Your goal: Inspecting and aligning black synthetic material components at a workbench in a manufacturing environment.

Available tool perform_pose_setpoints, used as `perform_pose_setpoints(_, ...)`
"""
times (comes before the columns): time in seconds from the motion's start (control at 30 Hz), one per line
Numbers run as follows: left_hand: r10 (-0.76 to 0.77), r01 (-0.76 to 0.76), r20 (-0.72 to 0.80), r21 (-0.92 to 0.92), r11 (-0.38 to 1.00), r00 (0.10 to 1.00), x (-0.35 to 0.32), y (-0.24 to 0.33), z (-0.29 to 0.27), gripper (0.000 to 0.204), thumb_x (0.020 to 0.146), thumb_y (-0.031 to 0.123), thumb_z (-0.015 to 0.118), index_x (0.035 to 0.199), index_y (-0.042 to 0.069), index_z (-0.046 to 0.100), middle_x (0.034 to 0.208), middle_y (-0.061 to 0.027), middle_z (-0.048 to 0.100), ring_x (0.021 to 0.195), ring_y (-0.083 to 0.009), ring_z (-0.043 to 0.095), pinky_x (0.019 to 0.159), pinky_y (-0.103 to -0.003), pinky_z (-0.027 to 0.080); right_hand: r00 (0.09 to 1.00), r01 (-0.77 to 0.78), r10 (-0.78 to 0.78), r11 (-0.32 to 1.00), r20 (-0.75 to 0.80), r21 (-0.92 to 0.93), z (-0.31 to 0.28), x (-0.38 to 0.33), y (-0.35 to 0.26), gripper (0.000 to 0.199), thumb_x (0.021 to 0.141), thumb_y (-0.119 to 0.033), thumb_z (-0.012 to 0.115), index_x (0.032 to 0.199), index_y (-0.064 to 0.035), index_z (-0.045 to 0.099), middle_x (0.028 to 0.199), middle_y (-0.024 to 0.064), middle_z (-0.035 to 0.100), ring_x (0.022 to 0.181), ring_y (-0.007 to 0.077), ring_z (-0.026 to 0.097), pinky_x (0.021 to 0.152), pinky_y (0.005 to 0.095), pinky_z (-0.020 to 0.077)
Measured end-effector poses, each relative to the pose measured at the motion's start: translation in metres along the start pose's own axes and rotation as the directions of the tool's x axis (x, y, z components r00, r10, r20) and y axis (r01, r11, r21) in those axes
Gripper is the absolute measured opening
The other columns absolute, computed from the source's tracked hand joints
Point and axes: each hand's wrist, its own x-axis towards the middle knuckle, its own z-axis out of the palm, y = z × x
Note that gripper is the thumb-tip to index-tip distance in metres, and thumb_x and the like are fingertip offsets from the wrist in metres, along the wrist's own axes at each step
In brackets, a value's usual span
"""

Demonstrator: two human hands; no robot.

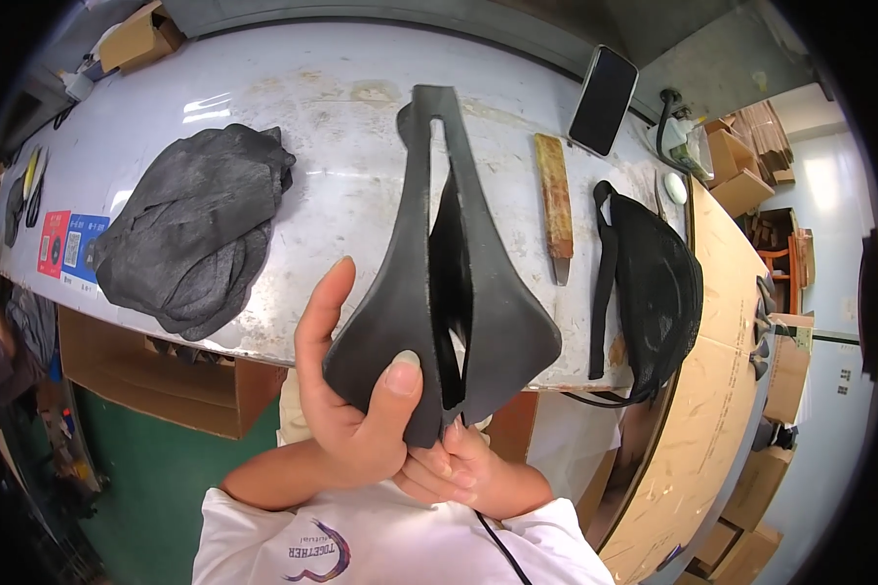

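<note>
A black bicycle saddle (380,302) with a long split down its middle is held up in front of me, its narrow nose toward the far side of the table. My left hand (361,419) grips its wide rear on the left, thumb on top and fingers round the outer edge. At the rear tip, beside the end of the split, my right hand (454,468) has its fingers curled against the saddle; part of that grip is hidden.
Black sheet pieces (190,229) lie heaped on the white table (332,127) at left. Rightward are a blade with a wrapped handle (553,195), a phone (603,102) and a black mesh item (654,283). A cardboard box (146,375) sits below; another person (5,331) is far left.
</note>
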Motion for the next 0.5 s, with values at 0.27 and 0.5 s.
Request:
perform_pose_setpoints(0.27, 0.136, -0.161, 0.220, 0.096, 0.982, 0.966, 0.000, 0.002, -0.005, 0.068, 0.093, 0.001, 0.051, 0.149, 0.002, 0.012, 0.109, -0.0261, 0.060, 0.064, -0.0135, 0.064, 0.059, -0.027, 0.055, 0.992, -0.121, 0.122, 0.992, -0.022, 0.020, 0.002, -0.003, -0.010, 0.039, 0.099, -0.035, 0.055, 0.071, -0.0075, 0.054, 0.042, -0.0058, 0.040, 0.032, 0.0078, 0.039, 0.035, 0.0239, 0.0284)
perform_pose_setpoints(0.5, 0.380, -0.395, 0.179, 0.056, 0.917, 0.907, 0.000, -0.010, -0.006, 0.063, 0.092, 0.007, 0.056, 0.144, -0.006, 0.021, 0.119, -0.0271, 0.054, 0.096, -0.0169, 0.060, 0.075, -0.031, 0.053, 0.965, 0.012, -0.087, 0.957, -0.247, -0.291, 0.007, -0.008, -0.001, 0.039, 0.098, -0.036, 0.056, 0.077, -0.0037, 0.061, 0.047, -0.0024, 0.051, 0.035, 0.0116, 0.048, 0.038, 0.0248, 0.0360)
